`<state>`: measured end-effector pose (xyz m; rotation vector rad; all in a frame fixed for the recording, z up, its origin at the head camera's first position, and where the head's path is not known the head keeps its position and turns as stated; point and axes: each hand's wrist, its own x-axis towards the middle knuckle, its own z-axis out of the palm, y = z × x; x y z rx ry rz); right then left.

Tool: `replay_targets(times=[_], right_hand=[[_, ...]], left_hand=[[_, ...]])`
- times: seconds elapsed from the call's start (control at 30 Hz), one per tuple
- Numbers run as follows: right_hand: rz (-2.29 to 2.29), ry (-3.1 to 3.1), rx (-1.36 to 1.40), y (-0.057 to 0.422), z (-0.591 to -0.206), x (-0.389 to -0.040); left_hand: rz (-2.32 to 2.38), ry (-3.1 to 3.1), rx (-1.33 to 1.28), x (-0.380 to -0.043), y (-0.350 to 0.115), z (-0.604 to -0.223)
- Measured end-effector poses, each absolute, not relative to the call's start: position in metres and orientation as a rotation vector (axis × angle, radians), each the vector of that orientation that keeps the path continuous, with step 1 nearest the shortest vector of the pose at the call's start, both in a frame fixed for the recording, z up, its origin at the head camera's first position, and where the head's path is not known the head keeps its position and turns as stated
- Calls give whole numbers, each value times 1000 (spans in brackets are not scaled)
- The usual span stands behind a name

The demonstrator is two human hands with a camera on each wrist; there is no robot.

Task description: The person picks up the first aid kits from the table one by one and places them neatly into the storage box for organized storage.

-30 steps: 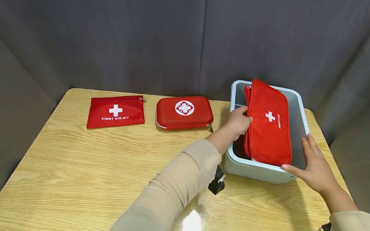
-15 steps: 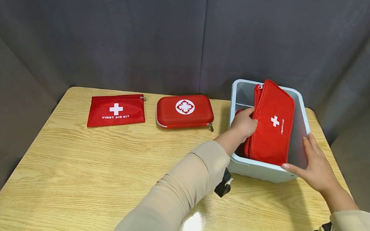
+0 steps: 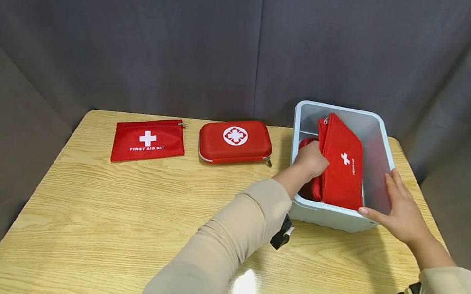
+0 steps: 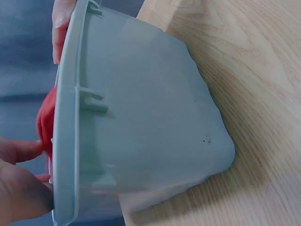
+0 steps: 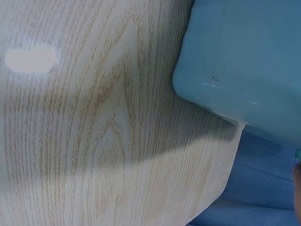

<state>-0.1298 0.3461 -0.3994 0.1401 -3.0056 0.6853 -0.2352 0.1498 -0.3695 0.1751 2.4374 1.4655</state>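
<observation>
In the head view, a red fabric first aid pouch [image 3: 343, 167] with a white cross leans inside a pale blue-grey plastic bin [image 3: 329, 210]. My left hand [image 3: 311, 160] reaches over the bin's left rim and pinches the pouch's left edge; its fingertips are partly hidden. Another red item [image 3: 305, 142] shows inside, behind that hand. My right hand [image 3: 403, 216] rests at the bin's front right corner, thumb on the front rim and fingers extended along the right rim. In the left wrist view, the thumb of the left hand [image 4: 21, 183] touches the red pouch [image 4: 46, 120] above the rim.
A flat red first aid kit pouch [image 3: 148, 142] lies at the table's back left. Right of it sits a red hard zip case [image 3: 236, 143] with a white emblem. Grey curtains [image 3: 178, 37] surround the wooden table [image 3: 119, 231].
The pouch first shifted right with my left hand, then sank lower into the bin and slightly back left. My right hand stays on the rim. The other two kits have not moved.
</observation>
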Motion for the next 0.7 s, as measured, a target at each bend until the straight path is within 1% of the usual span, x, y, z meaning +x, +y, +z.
replay_targets(times=[0.1,0.17,0.27,0.37,0.53,0.7], right_hand=[[682,-3008,124,346,-399,-130],[682,-3008,126,346,-399,-130],[685,-3009,134,345,-399,-130],[689,-3005,145,345,-400,-129],[681,-3006,128,345,-399,-129],[687,-3007,128,344,-398,-130]], left_hand=[[1335,2510,244,-234,147,-368],[1327,2516,274,-234,146,-366],[1404,2504,333,-235,143,-364],[1576,2460,363,-239,138,-364],[1925,2348,269,-247,123,-372],[2133,2277,147,-253,107,-380]])
